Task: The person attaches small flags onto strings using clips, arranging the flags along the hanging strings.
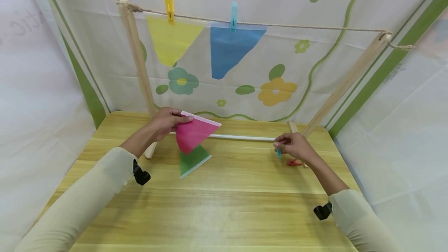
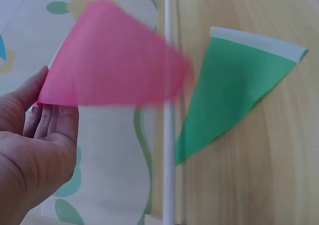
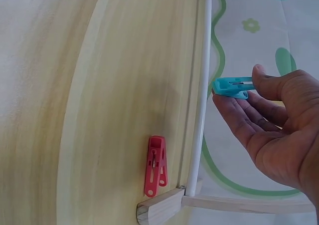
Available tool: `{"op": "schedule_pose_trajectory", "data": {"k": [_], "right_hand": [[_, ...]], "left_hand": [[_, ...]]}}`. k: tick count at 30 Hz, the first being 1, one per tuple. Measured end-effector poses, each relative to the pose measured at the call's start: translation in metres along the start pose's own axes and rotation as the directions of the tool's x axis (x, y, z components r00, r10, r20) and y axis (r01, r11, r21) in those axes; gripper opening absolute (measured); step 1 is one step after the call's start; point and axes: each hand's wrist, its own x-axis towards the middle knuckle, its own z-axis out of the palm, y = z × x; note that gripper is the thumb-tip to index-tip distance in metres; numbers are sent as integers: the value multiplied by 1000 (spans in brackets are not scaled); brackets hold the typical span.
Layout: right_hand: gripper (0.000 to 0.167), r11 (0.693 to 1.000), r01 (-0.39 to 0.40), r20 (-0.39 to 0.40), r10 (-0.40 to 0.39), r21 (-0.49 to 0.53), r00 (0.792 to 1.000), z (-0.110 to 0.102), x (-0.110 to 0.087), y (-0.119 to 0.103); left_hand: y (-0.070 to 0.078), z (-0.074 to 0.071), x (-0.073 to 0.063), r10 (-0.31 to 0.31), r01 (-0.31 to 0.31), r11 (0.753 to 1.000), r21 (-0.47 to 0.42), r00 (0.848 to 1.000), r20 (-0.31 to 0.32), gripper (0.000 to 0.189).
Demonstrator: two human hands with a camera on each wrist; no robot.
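Note:
My left hand (image 1: 164,123) pinches a pink pennant (image 1: 196,131) by one corner of its white-banded top edge, thumb on the near side. Below it a green pennant (image 1: 193,161) lies on the table, its white band toward me. Over at the right, my right hand (image 1: 293,145) holds a light-blue clothespin (image 3: 232,87) between thumb and fingers. A red clothespin (image 3: 156,165) lies on the table beside the wooden foot of the right post. Higher up, a yellow pennant (image 1: 175,40) and a blue pennant (image 1: 234,49) hang from a twine line (image 1: 297,26).
A yellow clothespin (image 1: 169,7) and another light-blue clothespin (image 1: 234,15) clip the hanging pennants. Wooden posts stand at the left (image 1: 137,55) and right (image 1: 346,84), joined low down by a white rod (image 1: 241,137). Printed cloth surrounds the wooden table (image 1: 217,213).

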Motion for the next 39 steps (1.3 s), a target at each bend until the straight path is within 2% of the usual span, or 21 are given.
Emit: {"op": "schedule_pose_trajectory", "data": {"k": [5, 11, 16, 19, 23, 28, 39], "right_hand": [[45, 1000, 0, -8, 0, 2, 1000, -4, 1, -5], [48, 1000, 11, -20, -11, 13, 1000, -10, 3, -10], [48, 999, 23, -36, -22, 26, 999, -17, 4, -14], [48, 999, 34, -42, -33, 16, 999, -20, 6, -17], [46, 999, 50, -53, -50, 7, 997, -25, 7, -22], [43, 998, 62, -68, -62, 0, 996, -30, 8, -27], [40, 998, 56, -101, -59, -32, 993, -41, 11, -45]], "left_hand": [[5, 3, 2, 32, -32, 999, -3, 999, -14, 50], [10, 6, 5, 67, -67, 998, -20, 998, -5, 24], [16, 11, 6, 98, -98, 995, -23, 995, -19, 11], [19, 13, 6, 114, -115, 993, -27, 993, -32, 16], [21, 15, 8, 145, -147, 988, -45, 988, -49, 10], [23, 17, 9, 178, -182, 982, -59, 982, -67, 22], [30, 23, 10, 222, -227, 974, -29, 969, -109, 14]]}}
